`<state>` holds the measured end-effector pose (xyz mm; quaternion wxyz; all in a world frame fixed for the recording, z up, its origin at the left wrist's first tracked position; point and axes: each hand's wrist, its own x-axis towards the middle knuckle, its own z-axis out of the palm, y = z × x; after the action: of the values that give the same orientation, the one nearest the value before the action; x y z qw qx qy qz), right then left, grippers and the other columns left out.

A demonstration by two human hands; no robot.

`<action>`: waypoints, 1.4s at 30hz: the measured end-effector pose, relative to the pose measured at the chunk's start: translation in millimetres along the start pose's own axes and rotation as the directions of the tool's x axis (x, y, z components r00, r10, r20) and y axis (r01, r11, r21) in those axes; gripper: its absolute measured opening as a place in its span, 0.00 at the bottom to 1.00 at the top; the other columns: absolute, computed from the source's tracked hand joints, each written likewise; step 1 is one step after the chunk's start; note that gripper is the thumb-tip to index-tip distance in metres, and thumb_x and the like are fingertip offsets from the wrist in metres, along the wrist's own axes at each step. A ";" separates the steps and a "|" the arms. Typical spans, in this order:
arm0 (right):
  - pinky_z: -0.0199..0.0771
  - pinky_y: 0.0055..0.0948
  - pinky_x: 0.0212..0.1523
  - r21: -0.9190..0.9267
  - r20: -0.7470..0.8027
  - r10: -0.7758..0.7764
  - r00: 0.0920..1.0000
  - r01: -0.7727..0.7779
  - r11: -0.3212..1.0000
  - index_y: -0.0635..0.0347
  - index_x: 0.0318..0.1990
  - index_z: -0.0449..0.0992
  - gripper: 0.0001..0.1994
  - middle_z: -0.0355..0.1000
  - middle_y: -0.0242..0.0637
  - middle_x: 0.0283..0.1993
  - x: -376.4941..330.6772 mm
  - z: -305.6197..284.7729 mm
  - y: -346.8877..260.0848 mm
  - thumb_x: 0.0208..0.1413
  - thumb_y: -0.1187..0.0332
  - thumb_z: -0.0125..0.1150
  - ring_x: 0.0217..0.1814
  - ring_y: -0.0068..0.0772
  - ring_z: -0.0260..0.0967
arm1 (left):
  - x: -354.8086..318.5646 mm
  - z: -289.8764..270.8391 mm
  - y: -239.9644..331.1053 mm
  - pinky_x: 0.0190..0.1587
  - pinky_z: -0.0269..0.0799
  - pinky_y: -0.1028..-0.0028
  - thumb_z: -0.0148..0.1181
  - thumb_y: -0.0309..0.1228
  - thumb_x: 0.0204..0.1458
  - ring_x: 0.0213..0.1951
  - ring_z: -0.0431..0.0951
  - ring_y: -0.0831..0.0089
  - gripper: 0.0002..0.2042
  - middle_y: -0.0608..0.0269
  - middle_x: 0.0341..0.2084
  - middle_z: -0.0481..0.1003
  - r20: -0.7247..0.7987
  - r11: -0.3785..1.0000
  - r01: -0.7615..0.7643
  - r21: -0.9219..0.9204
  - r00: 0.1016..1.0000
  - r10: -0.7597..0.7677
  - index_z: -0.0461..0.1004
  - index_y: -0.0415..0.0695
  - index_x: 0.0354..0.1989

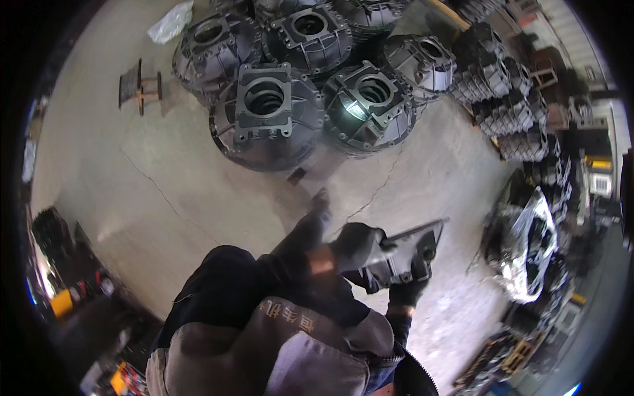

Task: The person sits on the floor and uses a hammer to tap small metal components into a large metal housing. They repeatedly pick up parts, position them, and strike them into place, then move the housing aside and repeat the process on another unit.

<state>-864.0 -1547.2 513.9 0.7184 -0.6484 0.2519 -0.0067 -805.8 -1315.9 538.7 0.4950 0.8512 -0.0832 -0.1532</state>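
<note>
Dark metal casting (396, 257) held above the concrete floor (191, 178). Left hand (356, 245) has fingers clamped on its left end; right hand (409, 288) supports the lower right, fingers too blurred to tell. Likely heavy, rigid; grip both ends.

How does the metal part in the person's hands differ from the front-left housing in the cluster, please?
The metal part is held in the left hand and right hand, while the front-left housing rests among other housings on the floor. The metal part is smaller; the housing bulkier. The metal part shows a straight edge; the housing flares out round. Both look dark.
</note>
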 end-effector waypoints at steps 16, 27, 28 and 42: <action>0.71 0.32 0.60 -0.349 0.701 -0.008 0.713 0.353 0.868 0.69 0.58 0.77 0.20 0.78 0.42 0.53 342.0 193.2 -129.3 0.64 0.64 0.63 0.57 0.36 0.73 | 146.9 -39.9 -36.8 0.42 0.76 0.52 0.60 0.41 0.58 0.38 0.82 0.46 0.13 0.46 0.33 0.82 -0.613 0.874 0.355 -0.331 0.623 -0.485 0.80 0.43 0.41; 0.75 0.35 0.42 -0.191 0.950 0.304 0.079 0.913 0.361 0.72 0.44 0.79 0.20 0.80 0.47 0.38 421.5 334.5 -151.9 0.57 0.59 0.70 0.38 0.34 0.76 | 284.7 67.7 -50.7 0.34 0.78 0.59 0.54 0.35 0.63 0.29 0.84 0.57 0.13 0.52 0.25 0.81 -0.525 0.598 0.313 -0.738 0.291 -0.800 0.81 0.39 0.36; 0.76 0.36 0.42 -0.189 0.930 0.358 0.079 0.941 0.281 0.74 0.45 0.79 0.21 0.81 0.46 0.38 422.4 341.6 -144.5 0.56 0.60 0.71 0.38 0.36 0.77 | 294.1 71.7 -52.4 0.33 0.78 0.60 0.54 0.36 0.64 0.28 0.85 0.58 0.14 0.53 0.23 0.81 -0.458 0.532 0.290 -0.795 0.287 -0.841 0.81 0.39 0.36; 0.78 0.46 0.47 0.023 0.854 0.514 -0.074 0.994 0.106 0.73 0.47 0.79 0.29 0.79 0.62 0.40 440.7 380.0 -53.0 0.55 0.49 0.72 0.45 0.62 0.79 | 328.2 107.6 -101.5 0.30 0.77 0.63 0.57 0.31 0.63 0.25 0.84 0.64 0.12 0.51 0.25 0.82 -0.311 0.329 0.293 -0.898 0.107 -0.944 0.78 0.38 0.48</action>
<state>-321.6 -1351.1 420.0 0.0441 -0.7365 -0.5915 0.3252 -535.5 -1449.8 342.2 0.5859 0.5055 0.6318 0.0449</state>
